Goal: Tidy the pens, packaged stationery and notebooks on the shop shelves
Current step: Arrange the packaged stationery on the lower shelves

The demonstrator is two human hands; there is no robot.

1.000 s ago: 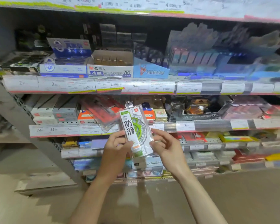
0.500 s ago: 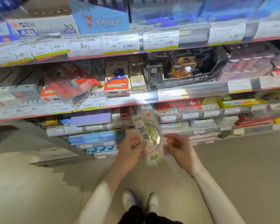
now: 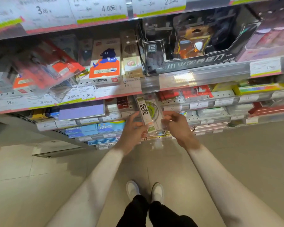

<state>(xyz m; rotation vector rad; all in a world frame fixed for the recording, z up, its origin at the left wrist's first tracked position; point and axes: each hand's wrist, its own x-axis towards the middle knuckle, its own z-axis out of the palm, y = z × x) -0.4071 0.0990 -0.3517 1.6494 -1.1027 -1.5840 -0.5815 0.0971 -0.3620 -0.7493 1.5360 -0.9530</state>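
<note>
While gripped from both sides, clear stationery packet (image 3: 150, 112) at centre frame, upright, slightly tilted, white label strip with black characters down its left edge, green circular print behind. Left hand (image 3: 132, 130) closed on packet's lower left edge, thumb on front. Right hand (image 3: 179, 124) pinching packet's right edge, fingers curled. Packet held in front of lower shelf tiers, just below pink-edged shelf rail (image 3: 105, 97) crossing mid frame.

Upper left of frame: loose red blister packs (image 3: 47, 68) leaning askew on shelf. Upper right: black display box (image 3: 192, 51) with white characters. Left of centre, lower tier: purple notebook (image 3: 81, 110), blue boxes (image 3: 95, 129) beneath. Pale sleeves on both forearms. Bottom centre: white shoes (image 3: 144, 191) on beige tile floor (image 3: 31, 185).
</note>
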